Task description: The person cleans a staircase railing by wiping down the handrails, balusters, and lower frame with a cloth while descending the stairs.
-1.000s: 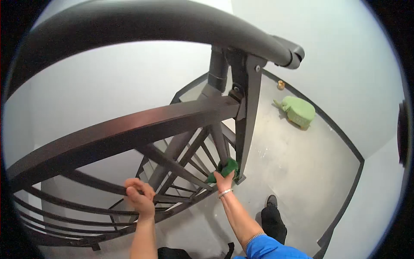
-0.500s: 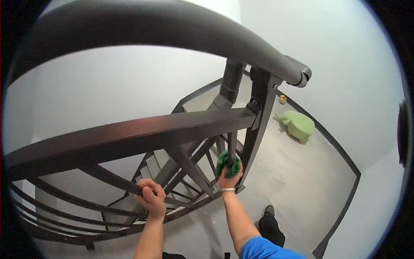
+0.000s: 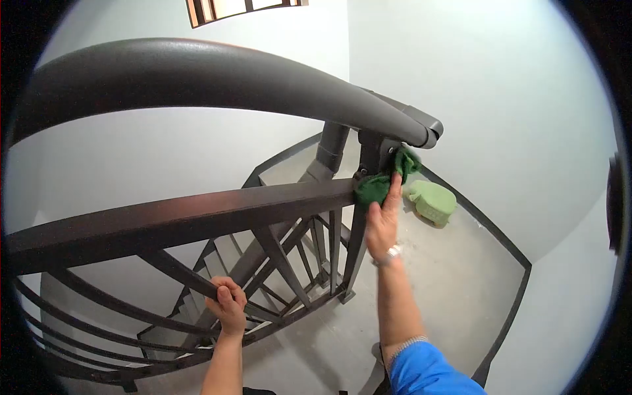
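My left hand (image 3: 227, 306) is closed around a dark baluster (image 3: 174, 268) of the stair railing, low in the left half of the view. Up at the right, my right hand (image 3: 383, 230) grips a green cloth (image 3: 374, 191). The cloth lies against the end post (image 3: 372, 153), where the flat dark rail (image 3: 197, 214) joins it. Part of it bunches up above my fingers on the post's right side. Above both hands curves the thick round handrail (image 3: 197, 76).
A light green stool (image 3: 433, 201) stands on the grey landing floor (image 3: 454, 289) beyond the post. Stairs (image 3: 227, 250) show down through the railing. White walls (image 3: 474, 79) enclose the landing, with a window (image 3: 230, 8) at the top.
My right hand and the green cloth have moved up from a baluster below the flat rail to the post's upper part. My left hand still grips its baluster. The view has tilted up.
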### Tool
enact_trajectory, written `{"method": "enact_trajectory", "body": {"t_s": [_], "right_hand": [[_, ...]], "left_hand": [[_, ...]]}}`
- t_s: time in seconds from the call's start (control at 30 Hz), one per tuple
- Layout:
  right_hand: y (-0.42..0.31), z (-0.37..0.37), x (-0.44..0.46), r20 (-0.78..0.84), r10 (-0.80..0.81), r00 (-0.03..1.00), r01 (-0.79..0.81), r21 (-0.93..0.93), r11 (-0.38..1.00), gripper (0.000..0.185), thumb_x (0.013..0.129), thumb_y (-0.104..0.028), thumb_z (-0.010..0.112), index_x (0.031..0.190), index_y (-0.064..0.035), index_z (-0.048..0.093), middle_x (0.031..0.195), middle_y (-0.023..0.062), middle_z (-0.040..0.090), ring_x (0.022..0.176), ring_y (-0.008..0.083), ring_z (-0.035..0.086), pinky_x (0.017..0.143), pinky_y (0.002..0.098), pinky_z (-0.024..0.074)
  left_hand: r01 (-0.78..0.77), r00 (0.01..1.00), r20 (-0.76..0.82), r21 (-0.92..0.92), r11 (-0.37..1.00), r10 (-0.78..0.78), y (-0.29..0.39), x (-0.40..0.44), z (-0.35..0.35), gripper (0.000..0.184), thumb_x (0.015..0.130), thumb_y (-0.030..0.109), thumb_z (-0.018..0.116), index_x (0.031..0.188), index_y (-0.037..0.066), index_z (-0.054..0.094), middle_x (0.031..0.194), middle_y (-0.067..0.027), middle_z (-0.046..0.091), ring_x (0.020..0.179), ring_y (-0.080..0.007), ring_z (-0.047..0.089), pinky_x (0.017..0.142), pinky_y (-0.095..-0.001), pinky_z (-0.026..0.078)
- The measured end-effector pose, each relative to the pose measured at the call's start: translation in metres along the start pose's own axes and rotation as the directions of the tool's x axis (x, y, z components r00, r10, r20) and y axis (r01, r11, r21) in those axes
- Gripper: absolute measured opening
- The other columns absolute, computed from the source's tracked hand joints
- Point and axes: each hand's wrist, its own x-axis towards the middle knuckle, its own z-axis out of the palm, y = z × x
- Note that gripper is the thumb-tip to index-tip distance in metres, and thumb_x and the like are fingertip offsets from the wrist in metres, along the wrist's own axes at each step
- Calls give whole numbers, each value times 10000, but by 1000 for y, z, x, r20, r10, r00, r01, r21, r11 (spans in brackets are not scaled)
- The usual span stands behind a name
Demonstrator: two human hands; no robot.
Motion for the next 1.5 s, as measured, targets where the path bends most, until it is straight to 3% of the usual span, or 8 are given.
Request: {"method": "enact_trajectory", "body": {"t_s": [0.07,0.47,0.63,0.8,0.97,1.07,1.2,1.5], "right_hand": [[21,26,-7,-235,-80,969,107,106,989,680,789,-261,555,1330,19,252,1282,252,331,1188,394,326,1009,418,237],[51,22,-54,-127,245,961,-238,61,969,838,654,-104,696,1339,11,226,1224,205,432,1138,292,432,967,351,321],[50,37,-28,-276,-98,956,72,-103,992,890,595,-124,743,1324,18,253,1202,223,460,1128,335,451,954,367,346],[166,52,-188,-77,619,781,-600,-367,711,862,563,-147,743,1275,32,291,1252,254,381,1183,388,355,1000,415,292],[156,7,-201,99,784,613,-769,-154,620,605,613,-134,716,1135,23,453,1137,225,488,1050,385,478,897,388,389],[53,-16,-127,146,437,887,-451,471,758,580,597,-104,735,1101,27,480,1071,216,483,1008,389,485,830,397,429],[-106,-35,3,369,-322,872,391,-129,911,576,586,-227,740,1075,-10,527,1019,179,501,934,338,495,810,433,382],[-59,-9,14,98,-483,870,490,-285,824,455,621,-183,705,1032,-50,560,962,151,548,903,326,509,801,420,381]], "left_hand": [[-4,1000,-12,3,1000,4,-4,3,3,524,836,574,451,713,65,430,441,46,334,343,-41,324,331,-191,234],[-53,999,2,-5,999,53,2,3,5,487,859,528,452,699,68,433,441,54,331,346,-37,319,324,-195,229],[-25,1000,-9,-22,999,25,2,1,2,490,851,536,460,702,70,436,437,52,333,337,-37,319,320,-188,234],[-77,996,-44,-6,997,77,3,2,2,516,837,564,459,712,64,444,435,46,338,335,-42,327,323,-191,235],[-52,999,-8,-18,998,52,5,1,-2,520,836,555,470,732,45,457,445,44,345,346,-51,339,331,-196,223],[-40,999,-5,11,999,40,1,1,-1,498,842,534,479,739,46,465,461,43,358,365,-46,347,338,-196,227],[5,1000,19,-73,997,-3,1,0,3,425,858,453,516,728,52,467,472,47,374,380,-36,351,349,-201,250],[-32,999,21,-127,991,35,-6,2,4,434,851,448,532,696,46,484,476,52,380,396,-34,359,363,-201,268]]}}
